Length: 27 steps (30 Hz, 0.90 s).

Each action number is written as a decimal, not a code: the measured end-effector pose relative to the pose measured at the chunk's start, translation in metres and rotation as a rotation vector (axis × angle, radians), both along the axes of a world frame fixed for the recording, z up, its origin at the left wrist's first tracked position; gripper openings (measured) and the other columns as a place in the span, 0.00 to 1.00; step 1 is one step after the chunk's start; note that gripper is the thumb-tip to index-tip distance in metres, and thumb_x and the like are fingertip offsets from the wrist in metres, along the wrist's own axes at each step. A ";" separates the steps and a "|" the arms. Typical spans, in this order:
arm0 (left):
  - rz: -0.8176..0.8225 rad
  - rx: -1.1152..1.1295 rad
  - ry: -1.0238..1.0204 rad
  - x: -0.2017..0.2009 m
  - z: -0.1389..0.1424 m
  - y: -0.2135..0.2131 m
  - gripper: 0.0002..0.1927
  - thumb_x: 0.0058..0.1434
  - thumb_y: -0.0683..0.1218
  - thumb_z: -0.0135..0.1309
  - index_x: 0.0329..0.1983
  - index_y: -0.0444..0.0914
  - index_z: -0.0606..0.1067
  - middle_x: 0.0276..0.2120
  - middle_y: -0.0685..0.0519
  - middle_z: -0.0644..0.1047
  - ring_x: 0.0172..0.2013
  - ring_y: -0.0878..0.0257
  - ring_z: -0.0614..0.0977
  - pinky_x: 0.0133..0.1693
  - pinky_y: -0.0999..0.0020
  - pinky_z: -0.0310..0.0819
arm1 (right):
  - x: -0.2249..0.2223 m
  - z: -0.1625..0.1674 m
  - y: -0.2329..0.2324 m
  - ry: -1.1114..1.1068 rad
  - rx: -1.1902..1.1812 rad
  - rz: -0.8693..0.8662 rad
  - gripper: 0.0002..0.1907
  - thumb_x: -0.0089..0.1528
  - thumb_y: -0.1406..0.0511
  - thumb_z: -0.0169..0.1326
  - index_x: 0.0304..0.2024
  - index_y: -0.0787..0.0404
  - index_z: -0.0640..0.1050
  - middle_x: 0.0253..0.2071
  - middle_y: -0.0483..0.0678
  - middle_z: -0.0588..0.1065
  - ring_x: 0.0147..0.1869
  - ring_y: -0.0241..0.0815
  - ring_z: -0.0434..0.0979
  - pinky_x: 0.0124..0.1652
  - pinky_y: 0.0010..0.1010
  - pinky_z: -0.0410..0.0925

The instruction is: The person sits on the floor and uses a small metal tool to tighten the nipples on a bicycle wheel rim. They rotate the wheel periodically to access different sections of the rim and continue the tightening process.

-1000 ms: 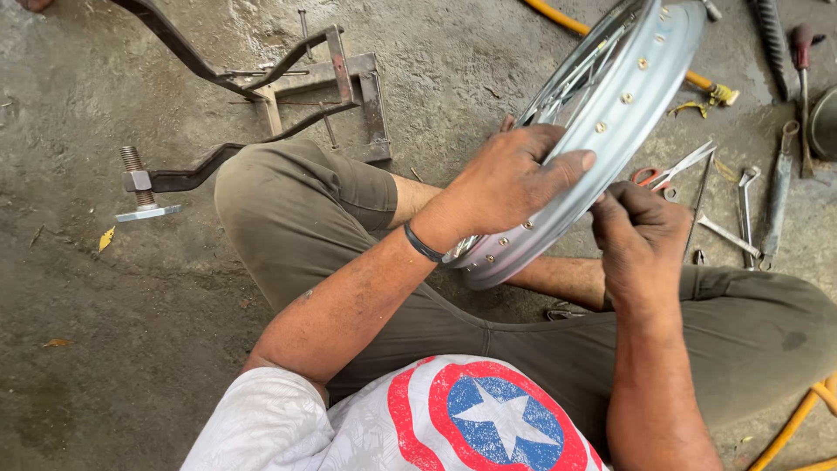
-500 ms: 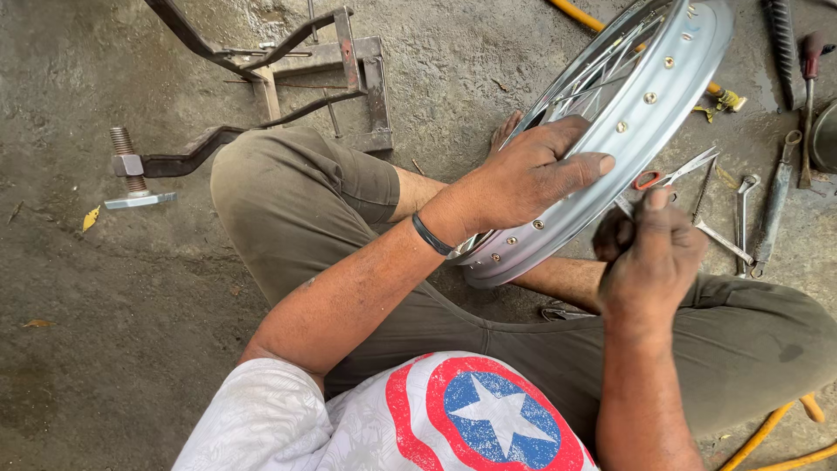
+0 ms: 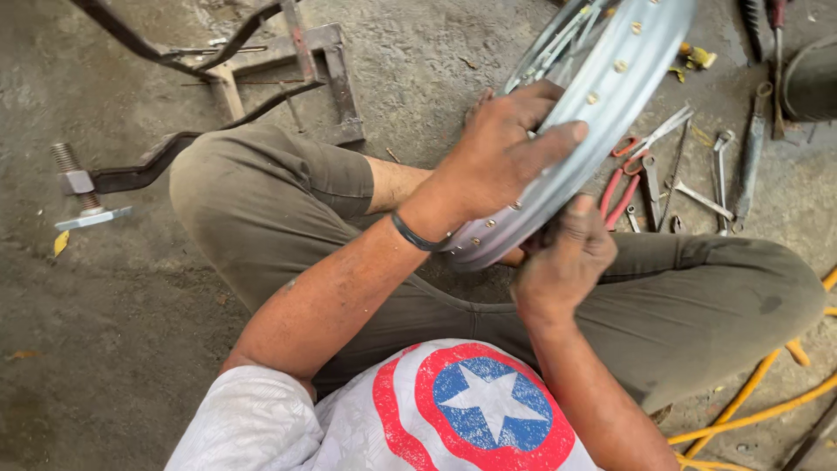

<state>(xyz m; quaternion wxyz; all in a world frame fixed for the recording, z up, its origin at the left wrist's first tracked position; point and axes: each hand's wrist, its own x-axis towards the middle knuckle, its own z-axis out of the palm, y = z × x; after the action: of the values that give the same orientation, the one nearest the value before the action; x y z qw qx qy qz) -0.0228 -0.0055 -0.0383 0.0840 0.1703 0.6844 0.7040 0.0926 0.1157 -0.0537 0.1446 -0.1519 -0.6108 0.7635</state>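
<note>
**Both hands on a spoked wheel rim, held over the lap**

The left hand (image 3: 506, 153) lies spread over the outer face of a silver wheel rim (image 3: 610, 96), fingers wrapped across its width and the thumb pointing along the band, so it is gripping the rim from above. A dark wristband (image 3: 417, 235) circles that wrist. The right hand (image 3: 562, 257) sits just below the rim's lower edge, fingers curled up against the underside and thumb pressed to the metal; whether it pinches something small there cannot be told, since the fingertips are hidden behind the rim.

The rim stands tilted, running from the person's lap up toward the top right of the view, with a row of brass-coloured spoke nipples along its band and thin spokes (image 3: 558, 39) visible inside it. It rests above the person's crossed legs in olive trousers (image 3: 261, 201).

On the concrete floor to the right lie red-handled pliers (image 3: 621, 187), several spanners (image 3: 719, 174) and a screwdriver (image 3: 776, 61). A yellow hose (image 3: 750, 410) curls at the lower right. To the upper left stands a rusty metal stand (image 3: 323, 70), with a threaded bolt (image 3: 74, 174) beside it.
</note>
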 end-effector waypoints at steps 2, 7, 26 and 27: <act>-0.016 -0.020 -0.115 -0.001 0.006 -0.004 0.24 0.67 0.57 0.51 0.45 0.31 0.80 0.40 0.48 0.80 0.39 0.60 0.83 0.42 0.63 0.78 | 0.005 -0.002 0.002 -0.053 0.051 0.042 0.24 0.75 0.54 0.49 0.27 0.58 0.67 0.22 0.38 0.60 0.24 0.30 0.56 0.24 0.28 0.53; -0.099 -0.080 -0.125 0.004 0.015 -0.012 0.25 0.69 0.58 0.51 0.42 0.29 0.80 0.37 0.47 0.77 0.38 0.60 0.80 0.41 0.63 0.75 | -0.022 0.031 0.046 -0.219 0.052 0.207 0.24 0.73 0.59 0.52 0.23 0.58 0.66 0.19 0.40 0.61 0.21 0.32 0.57 0.24 0.29 0.54; -0.104 -0.039 -0.126 0.006 0.017 -0.008 0.30 0.68 0.62 0.51 0.49 0.29 0.82 0.56 0.45 0.75 0.51 0.55 0.82 0.48 0.65 0.83 | -0.087 0.021 0.102 -0.028 0.346 0.540 0.14 0.60 0.64 0.72 0.37 0.62 0.78 0.29 0.41 0.75 0.35 0.26 0.73 0.37 0.22 0.68; -0.105 -0.036 -0.112 0.006 0.018 -0.008 0.31 0.69 0.62 0.50 0.49 0.29 0.82 0.56 0.44 0.75 0.52 0.55 0.82 0.49 0.65 0.83 | -0.087 0.021 0.105 -0.047 0.426 0.544 0.13 0.62 0.65 0.72 0.37 0.63 0.79 0.27 0.42 0.74 0.32 0.26 0.71 0.36 0.23 0.66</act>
<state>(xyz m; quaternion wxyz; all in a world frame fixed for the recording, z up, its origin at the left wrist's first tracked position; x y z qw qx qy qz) -0.0169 -0.0132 -0.0207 0.1622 0.1648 0.6811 0.6947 0.0055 0.2208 -0.0325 -0.0499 0.0324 -0.7778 0.6257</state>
